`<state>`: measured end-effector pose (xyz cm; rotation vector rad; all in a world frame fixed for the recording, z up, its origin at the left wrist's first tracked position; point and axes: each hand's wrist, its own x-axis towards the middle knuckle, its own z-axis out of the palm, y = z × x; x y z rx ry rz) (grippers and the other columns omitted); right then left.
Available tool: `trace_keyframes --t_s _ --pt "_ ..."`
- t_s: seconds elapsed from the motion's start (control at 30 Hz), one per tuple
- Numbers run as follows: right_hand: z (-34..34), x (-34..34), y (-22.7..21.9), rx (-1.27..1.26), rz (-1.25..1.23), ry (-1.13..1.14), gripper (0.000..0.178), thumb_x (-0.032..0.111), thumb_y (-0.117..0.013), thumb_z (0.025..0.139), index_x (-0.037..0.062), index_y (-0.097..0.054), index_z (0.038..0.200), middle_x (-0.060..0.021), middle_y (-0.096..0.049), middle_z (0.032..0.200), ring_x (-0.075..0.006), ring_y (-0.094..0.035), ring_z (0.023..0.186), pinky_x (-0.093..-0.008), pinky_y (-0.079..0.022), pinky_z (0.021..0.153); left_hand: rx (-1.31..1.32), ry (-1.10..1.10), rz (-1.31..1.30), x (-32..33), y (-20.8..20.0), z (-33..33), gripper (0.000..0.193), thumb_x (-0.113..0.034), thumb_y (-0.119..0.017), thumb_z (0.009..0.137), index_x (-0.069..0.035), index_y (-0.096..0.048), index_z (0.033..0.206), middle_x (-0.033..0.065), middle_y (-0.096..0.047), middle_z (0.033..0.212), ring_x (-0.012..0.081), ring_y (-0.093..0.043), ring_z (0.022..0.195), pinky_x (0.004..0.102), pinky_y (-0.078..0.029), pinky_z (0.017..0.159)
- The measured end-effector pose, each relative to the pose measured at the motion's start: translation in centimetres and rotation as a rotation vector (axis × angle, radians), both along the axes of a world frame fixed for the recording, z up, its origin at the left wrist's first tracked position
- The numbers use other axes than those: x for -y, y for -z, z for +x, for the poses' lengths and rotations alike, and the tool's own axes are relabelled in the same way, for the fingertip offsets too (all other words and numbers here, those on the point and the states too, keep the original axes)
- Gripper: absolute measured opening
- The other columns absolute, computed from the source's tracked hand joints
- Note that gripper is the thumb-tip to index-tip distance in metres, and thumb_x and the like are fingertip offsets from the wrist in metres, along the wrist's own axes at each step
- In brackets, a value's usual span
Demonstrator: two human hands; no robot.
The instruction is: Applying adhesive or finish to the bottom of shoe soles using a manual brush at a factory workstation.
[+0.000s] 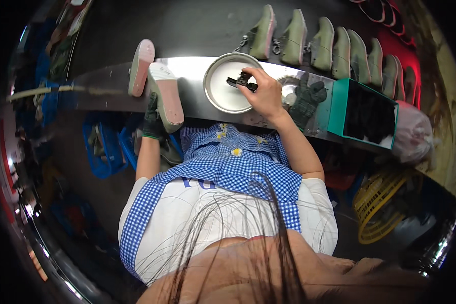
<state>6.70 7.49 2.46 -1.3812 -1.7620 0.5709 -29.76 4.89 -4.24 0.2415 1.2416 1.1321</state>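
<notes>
A dark work surface (197,30) fills the background, edged on your side by a shiny metal ledge (191,78); a row of olive shoes (323,45) stands along it at the upper right. Your bare right hand (265,93) pinches a small black piece (233,82) between thumb and fingers, above a round pan (205,83) with white contents. Your dark-gloved left hand (153,121) is closed on a pink-soled shoe (168,99), its sole facing up; most of the fingers are hidden behind it. A second shoe (142,66), also pink underneath, lies just beyond, to its left. Right of the pan are a small metal dish (288,87), a dark green glove (309,99) and a teal box (338,106) with black material inside.
</notes>
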Motion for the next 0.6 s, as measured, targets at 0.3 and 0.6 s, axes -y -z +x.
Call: trace_keyframes --t_s 0.3,0.6 --pt "-0.7 0.5 -0.7 0.19 0.042 -0.058 0.037 0.012 -0.075 0.069 0.0071 -0.065 0.105 -0.005 -0.067 0.089 -0.0172 -0.062 0.067 -0.0276 -0.049 0.058 0.451 0.089 0.117 1.9 -1.1 4.5 0.062 -0.042 -0.06 0.089 -0.006 -0.045 0.137 0.0147 -0.059 0.126 0.024 -0.062 0.105 0.0344 -0.051 0.091" --pt "-0.4 -0.5 -4.7 -0.178 0.04 0.018 0.039 0.005 -0.075 0.071 0.0035 -0.065 0.108 -0.0057 -0.068 0.092 -0.0124 -0.058 0.066 -0.0229 -0.043 0.055 0.323 0.253 0.022 0.9 -0.6 8.2 0.063 -0.04 -0.06 0.088 -0.003 -0.044 0.137 0.0172 -0.06 0.122 0.0257 -0.063 0.104 0.0352 -0.052 0.09"
